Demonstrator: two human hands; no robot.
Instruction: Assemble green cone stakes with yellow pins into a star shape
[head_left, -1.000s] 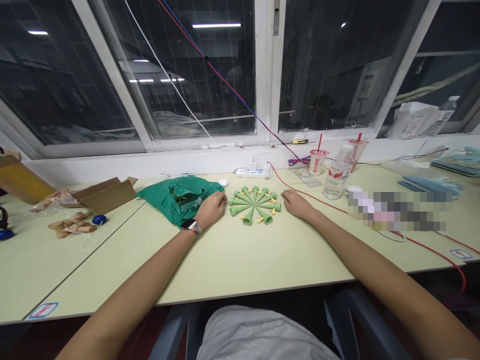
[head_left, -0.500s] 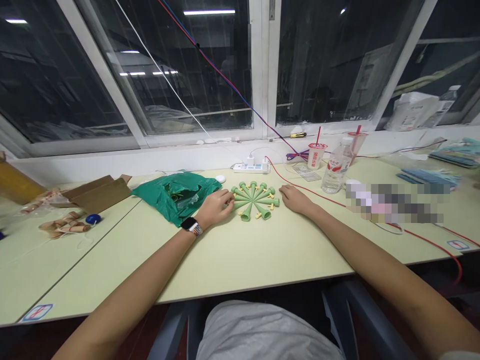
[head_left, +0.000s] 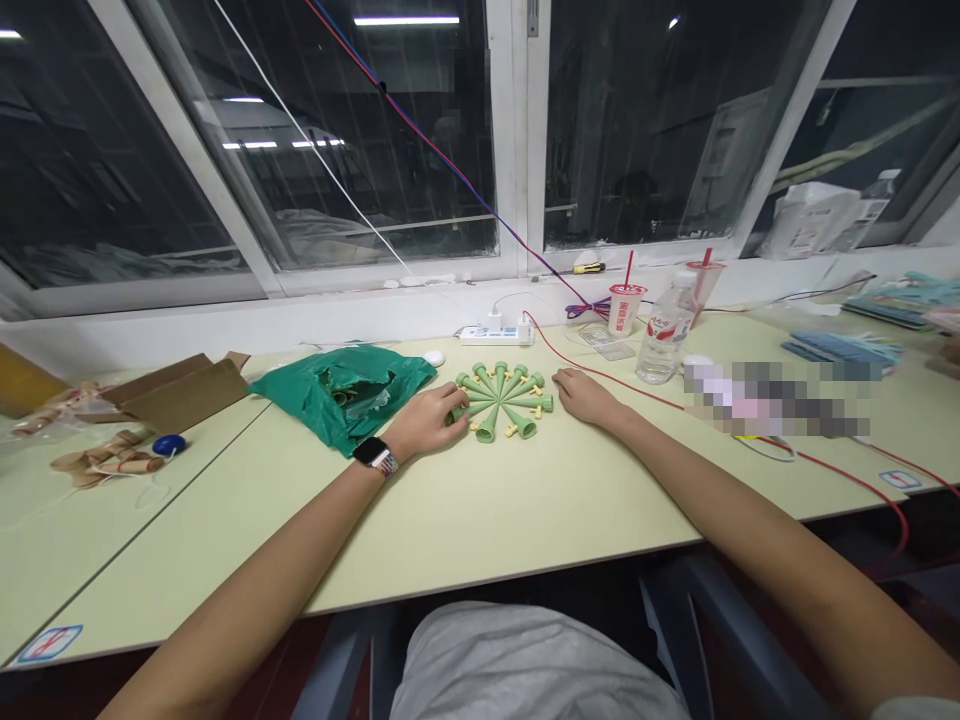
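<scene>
Several green plant watering spikes (head_left: pixel 509 411) with small yellow valves lie in a ring on the pale table, their points together at the centre and wide ends outward. At the ring's left side, my left hand (head_left: pixel 427 420), with a watch on the wrist, has its fingers curled over the wide end of one spike, partly hiding it. My right hand (head_left: pixel 589 397) rests on the table just right of the ring, apart from the spikes. Its fingers are loosely bent and hold nothing visible.
A torn green plastic bag (head_left: pixel 341 395) lies left of the ring. Farther left are an open cardboard box (head_left: pixel 180 395) and wooden toys with a blue ball (head_left: pixel 169 445). To the right stand a water bottle (head_left: pixel 664 335) and a drink cup (head_left: pixel 624 310). A red cable (head_left: pixel 600 374) runs behind my right hand.
The whole view has shifted slightly, so the table things appear a little farther left. Both hands keep their places beside the ring of spikes.
</scene>
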